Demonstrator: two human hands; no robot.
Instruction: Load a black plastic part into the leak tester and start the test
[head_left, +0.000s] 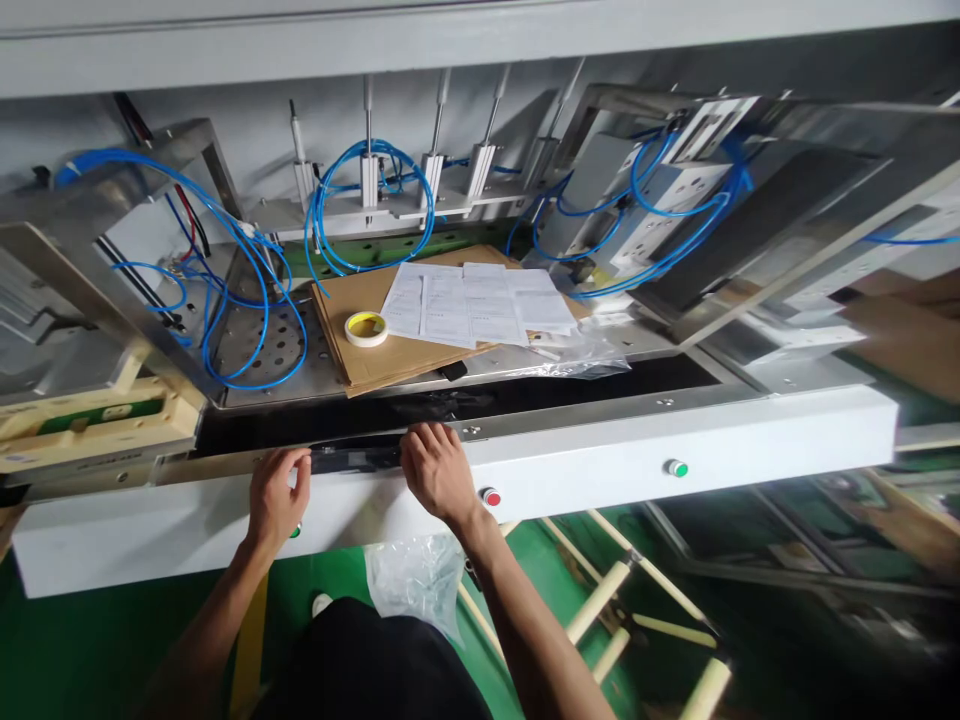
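Observation:
A black glossy strip (356, 456) stretches between my two hands over the machine's white front beam (585, 465). My left hand (277, 500) pinches its left end with the thumb and fingertips. At the other end my right hand (435, 470) is closed, knuckles up, with its fingertips hidden. Just beyond the strip runs a long dark slot (525, 393). A red button (491, 497) sits on the beam beside my right wrist, and a green one (295, 531) is partly covered by my left hand.
Behind the slot, cardboard (337, 350) bears printed papers (480, 305) and a tape roll (366, 329). Coiled blue tubes (319, 225) hang around metal cylinders. Another green button (676, 468) is on the right of the beam. Below are a clear plastic bag (416, 580) and cream pipes (600, 600).

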